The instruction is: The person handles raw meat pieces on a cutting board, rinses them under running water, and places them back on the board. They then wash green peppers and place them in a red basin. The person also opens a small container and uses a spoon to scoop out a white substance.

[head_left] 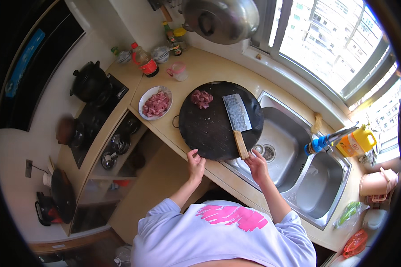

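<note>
A round dark cutting board (pixel 210 133) lies on the counter and overlaps the sink's left edge. On its right half rests a cleaver (pixel 236 113) with a wooden handle, which points toward me. A small heap of cut raw meat (pixel 202 99) sits near the board's far left. My left hand (pixel 196 165) is at the board's near left rim, its fingers partly curled. My right hand (pixel 258 166) is at the near right rim, beside the butt of the cleaver handle. Whether either hand grips the rim is unclear. Left of the board stands a white bowl (pixel 142 106) of cut meat.
A double steel sink (pixel 287 147) with a blue-tipped faucet (pixel 315 145) lies to the right, a yellow jug (pixel 357 142) behind it. A sauce bottle (pixel 145 61) and pink-lidded jar (pixel 178 71) stand behind the bowl. A black pot (pixel 89 81) sits on the stove at left.
</note>
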Demonstrator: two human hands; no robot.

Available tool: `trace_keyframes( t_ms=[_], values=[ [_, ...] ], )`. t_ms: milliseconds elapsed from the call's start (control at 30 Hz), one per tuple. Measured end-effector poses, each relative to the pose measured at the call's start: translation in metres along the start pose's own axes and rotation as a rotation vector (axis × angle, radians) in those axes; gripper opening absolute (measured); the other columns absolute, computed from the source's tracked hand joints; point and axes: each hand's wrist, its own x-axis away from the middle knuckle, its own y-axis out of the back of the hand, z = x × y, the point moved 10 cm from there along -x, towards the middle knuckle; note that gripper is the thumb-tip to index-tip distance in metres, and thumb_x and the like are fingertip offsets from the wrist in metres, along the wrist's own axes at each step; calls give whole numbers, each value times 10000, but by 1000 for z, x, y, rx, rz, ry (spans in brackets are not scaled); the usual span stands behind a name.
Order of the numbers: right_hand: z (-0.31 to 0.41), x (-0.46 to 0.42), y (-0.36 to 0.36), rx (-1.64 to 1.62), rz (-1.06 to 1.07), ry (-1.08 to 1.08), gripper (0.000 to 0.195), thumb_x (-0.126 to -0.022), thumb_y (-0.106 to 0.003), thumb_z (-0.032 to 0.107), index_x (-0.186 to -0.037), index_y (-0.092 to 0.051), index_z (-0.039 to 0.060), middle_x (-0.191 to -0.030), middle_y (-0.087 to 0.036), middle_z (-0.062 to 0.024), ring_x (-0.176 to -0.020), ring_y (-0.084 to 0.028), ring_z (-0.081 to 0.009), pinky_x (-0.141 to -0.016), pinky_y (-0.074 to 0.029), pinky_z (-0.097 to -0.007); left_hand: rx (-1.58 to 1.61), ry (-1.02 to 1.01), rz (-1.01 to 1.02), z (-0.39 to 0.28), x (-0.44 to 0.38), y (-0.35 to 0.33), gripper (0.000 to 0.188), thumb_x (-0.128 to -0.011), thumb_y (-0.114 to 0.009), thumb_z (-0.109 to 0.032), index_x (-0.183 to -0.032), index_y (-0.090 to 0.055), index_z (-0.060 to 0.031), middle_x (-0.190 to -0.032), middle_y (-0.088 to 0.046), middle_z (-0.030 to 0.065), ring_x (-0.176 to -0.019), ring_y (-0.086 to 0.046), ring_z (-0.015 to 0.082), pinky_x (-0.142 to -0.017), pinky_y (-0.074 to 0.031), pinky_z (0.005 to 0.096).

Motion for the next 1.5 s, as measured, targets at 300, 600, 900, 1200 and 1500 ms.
trace_keyframes(
  t_ms=[300, 600, 900, 1200, 1500],
  values=[
    [-6, -16, 8, -25, -50, 85, 772, -794, -538, 68, -1437, -130, -63, -1360, -389, -275, -1209, -484, -343, -1051, -361, -400, -40, -82, 7, 8, -11, 1, 449, -788, -527, 46, -1196, -391, -85, -776, -372, -33, -689, -383, 50, -638, -390, 197],
    [5, -106, -8, 149, -37, 112, 632, -867, -562, 125, -1391, -245, -32, -1183, -548, -163, -1114, -536, -260, -977, -394, -366, -286, -44, -113, 4, -114, -7, 597, -720, -625, -154, -1236, -335, -73, -895, -569, 133, -789, -567, 233, -720, -471, 357],
    [30, -48, 43, 1163, -99, 318, 238, -738, -654, -7, -975, -659, -16, -769, -639, -56, -666, -582, -106, -576, -460, -239, -193, 61, 189, -13, -78, -14, 236, -744, -587, 8, -968, -618, -61, -931, -633, 37, -849, -591, 118, -762, -480, 267],
    [16, 20, 76, 2025, -13, 741, 364, -722, -666, 62, -1084, -630, 56, -953, -666, -165, -884, -630, -330, -814, -513, -395, -345, 12, 675, -7, 11, -98, 300, -803, -557, 14, -1086, -641, -34, -1024, -669, 44, -864, -608, 110, -782, -497, 258],
    [11, -1, 235, 1648, -347, -119, 367, -744, -600, 137, -1102, -644, 69, -1065, -649, -196, -1032, -605, -353, -905, -478, -413, -273, 239, 611, -14, 32, -54, 204, -891, -563, -44, -1088, -602, -5, -1066, -649, 89, -974, -618, 162, -863, -485, 282]
  ],
)
